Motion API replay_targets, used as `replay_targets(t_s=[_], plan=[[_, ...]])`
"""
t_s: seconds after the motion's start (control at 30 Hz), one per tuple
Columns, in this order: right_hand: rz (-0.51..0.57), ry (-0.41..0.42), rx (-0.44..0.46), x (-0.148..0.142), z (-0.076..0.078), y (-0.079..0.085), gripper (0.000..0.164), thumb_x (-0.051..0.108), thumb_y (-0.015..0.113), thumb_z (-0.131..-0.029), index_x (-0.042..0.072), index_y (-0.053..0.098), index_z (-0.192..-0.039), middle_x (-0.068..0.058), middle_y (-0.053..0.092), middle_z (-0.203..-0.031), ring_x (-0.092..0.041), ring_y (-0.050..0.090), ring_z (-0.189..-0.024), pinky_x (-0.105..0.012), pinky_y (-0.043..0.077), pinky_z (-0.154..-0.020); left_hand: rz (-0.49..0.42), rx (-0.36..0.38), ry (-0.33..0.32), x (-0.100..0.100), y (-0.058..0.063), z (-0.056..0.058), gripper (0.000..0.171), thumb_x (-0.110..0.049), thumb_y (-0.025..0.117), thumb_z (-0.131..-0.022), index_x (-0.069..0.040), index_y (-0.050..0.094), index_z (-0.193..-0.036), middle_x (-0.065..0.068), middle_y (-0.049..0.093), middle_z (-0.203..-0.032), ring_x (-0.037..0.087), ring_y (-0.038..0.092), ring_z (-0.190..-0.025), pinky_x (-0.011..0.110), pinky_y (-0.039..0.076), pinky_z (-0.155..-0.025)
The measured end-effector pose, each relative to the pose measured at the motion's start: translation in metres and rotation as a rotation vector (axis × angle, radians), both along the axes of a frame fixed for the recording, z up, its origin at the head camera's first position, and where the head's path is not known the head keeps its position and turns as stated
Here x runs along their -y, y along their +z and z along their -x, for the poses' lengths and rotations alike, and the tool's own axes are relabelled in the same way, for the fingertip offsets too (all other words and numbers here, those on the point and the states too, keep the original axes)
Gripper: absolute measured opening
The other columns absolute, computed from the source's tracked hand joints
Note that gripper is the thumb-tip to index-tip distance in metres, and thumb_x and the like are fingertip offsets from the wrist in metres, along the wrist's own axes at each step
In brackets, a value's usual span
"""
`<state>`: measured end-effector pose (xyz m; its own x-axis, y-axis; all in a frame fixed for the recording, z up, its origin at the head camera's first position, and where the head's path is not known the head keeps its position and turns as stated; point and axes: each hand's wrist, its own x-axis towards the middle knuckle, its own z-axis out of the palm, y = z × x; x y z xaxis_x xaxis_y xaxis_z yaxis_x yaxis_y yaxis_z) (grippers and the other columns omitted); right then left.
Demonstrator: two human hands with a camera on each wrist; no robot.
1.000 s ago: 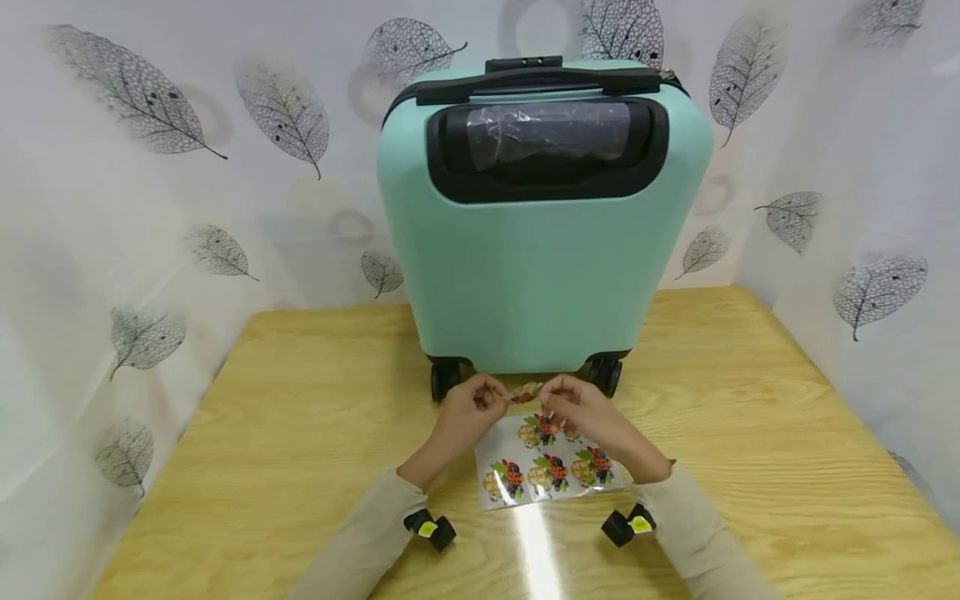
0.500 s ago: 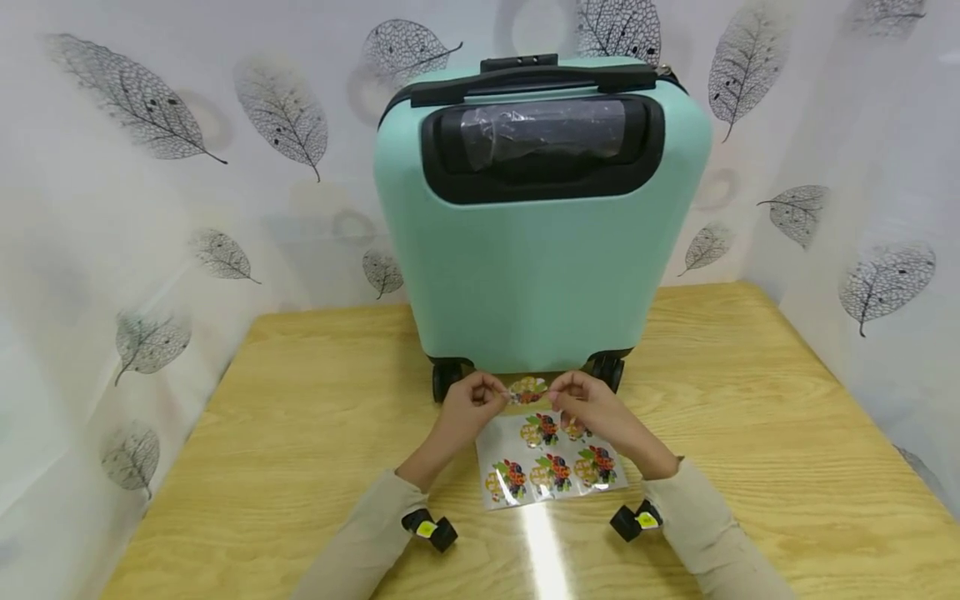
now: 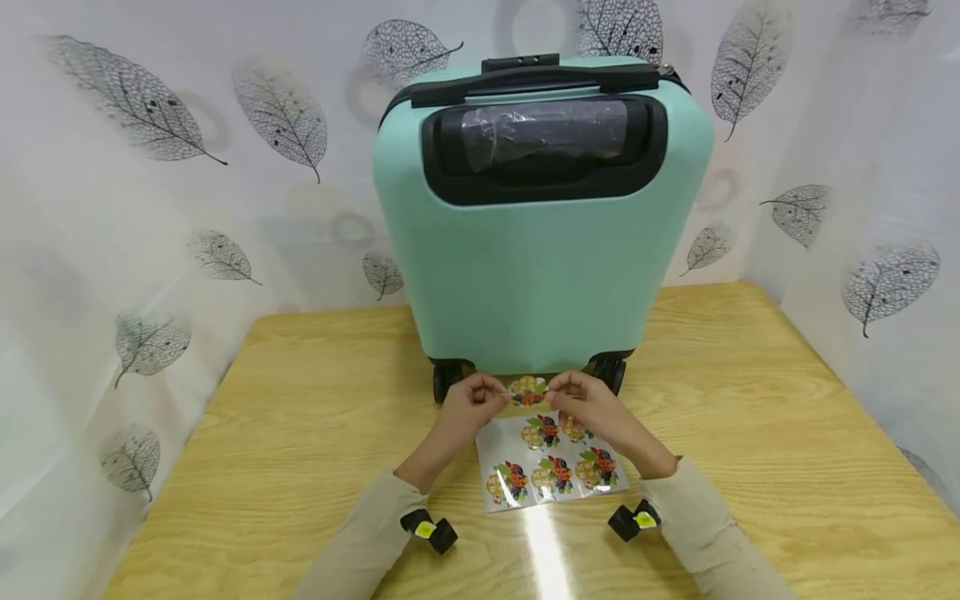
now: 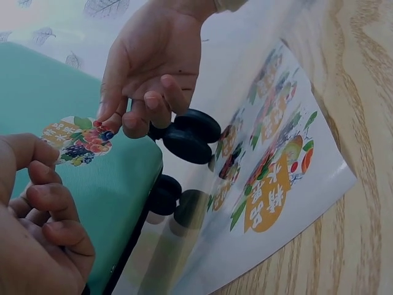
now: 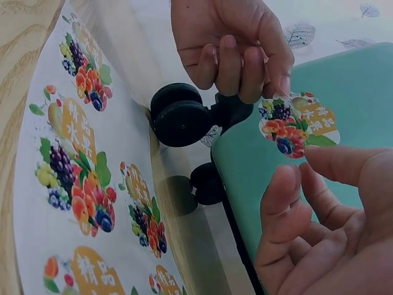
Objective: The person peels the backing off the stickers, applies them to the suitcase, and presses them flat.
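A fruit-print sticker [image 3: 528,389] is stretched flat between both hands, low in front of the mint-green suitcase [image 3: 540,275]. Its left edge is pinched between thumb and index finger of my left hand [image 3: 472,408]. On the opposite edge, my right hand [image 3: 596,412] pinches it the same way. Both wrist views show the sticker's printed face, with fruit and orange lettering [image 4: 80,142]. Below the hands lies a sticker sheet [image 3: 525,467] bearing several more of these stickers; its top-left spot is bare. The right hand covers part of the sheet's upper right corner.
The suitcase stands upright on black wheels [image 3: 447,381] at the back of the wooden table [image 3: 322,442]. Plastic film [image 3: 543,133] wraps its pull handle. A leaf-patterned curtain [image 3: 300,208] surrounds the table. Each wrist carries a small black camera [image 3: 442,535].
The sticker has turned from nearly edge-on to facing the head camera, its print now visible. The right hand has shifted slightly right; both hands keep their pinch.
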<state>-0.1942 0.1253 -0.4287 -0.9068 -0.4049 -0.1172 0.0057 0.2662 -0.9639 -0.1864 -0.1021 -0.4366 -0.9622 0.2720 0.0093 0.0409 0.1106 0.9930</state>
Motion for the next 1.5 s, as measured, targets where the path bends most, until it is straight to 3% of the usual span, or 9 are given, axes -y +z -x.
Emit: replay_targets(t_s=[0.27,0.6,0.9,1.2,1.5], plan=[[-0.003,-0.008,-0.03,0.005,-0.001,0.0,0.021,0.015,0.052,-0.098,-0.004,0.056,-0.107,-0.015,0.06,-0.089,-0.015,0.057,-0.065,-0.027,0.042,-0.05,0.023,0.009,0.015,0.001,0.002,-0.002,0.018,-0.01,0.064,-0.091,0.005,0.062,-0.101,-0.005,0.048,-0.064,0.005,0.039,-0.055,0.021,0.035,-0.054],[-0.015,-0.047,-0.138,0.016,0.003,0.016,0.018,0.013,0.051,-0.098,-0.002,0.058,-0.102,-0.005,0.058,-0.074,-0.017,0.054,-0.059,-0.025,0.038,-0.045,0.014,-0.074,0.113,0.006,0.018,-0.002,0.014,-0.009,0.064,-0.091,0.003,0.065,-0.098,-0.003,0.049,-0.061,0.005,0.038,-0.052,0.02,0.033,-0.051],[-0.024,-0.093,-0.25,0.025,0.006,0.038,0.019,0.021,0.055,-0.098,0.005,0.063,-0.101,0.0,0.047,-0.059,-0.009,0.037,-0.047,-0.026,0.035,-0.046,-0.027,-0.172,0.142,0.013,0.046,0.002,0.014,-0.008,0.065,-0.09,0.005,0.066,-0.095,-0.007,0.043,-0.054,0.005,0.033,-0.046,0.021,0.032,-0.05],[-0.032,-0.115,-0.307,0.032,0.008,0.067,0.021,0.026,0.056,-0.098,0.008,0.063,-0.105,0.0,0.049,-0.062,-0.011,0.04,-0.049,-0.027,0.04,-0.051,0.041,-0.249,0.171,0.02,0.078,0.007,0.014,-0.013,0.067,-0.09,0.0,0.068,-0.096,-0.006,0.043,-0.056,0.007,0.03,-0.046,0.022,0.03,-0.049],[-0.012,-0.093,-0.37,0.034,0.014,0.085,0.018,0.024,0.058,-0.097,0.007,0.062,-0.105,-0.003,0.048,-0.062,-0.011,0.04,-0.051,-0.027,0.038,-0.052,0.049,-0.297,0.135,0.023,0.099,0.012,0.013,-0.011,0.064,-0.092,0.001,0.066,-0.097,-0.005,0.045,-0.058,0.008,0.031,-0.048,0.023,0.032,-0.052]])
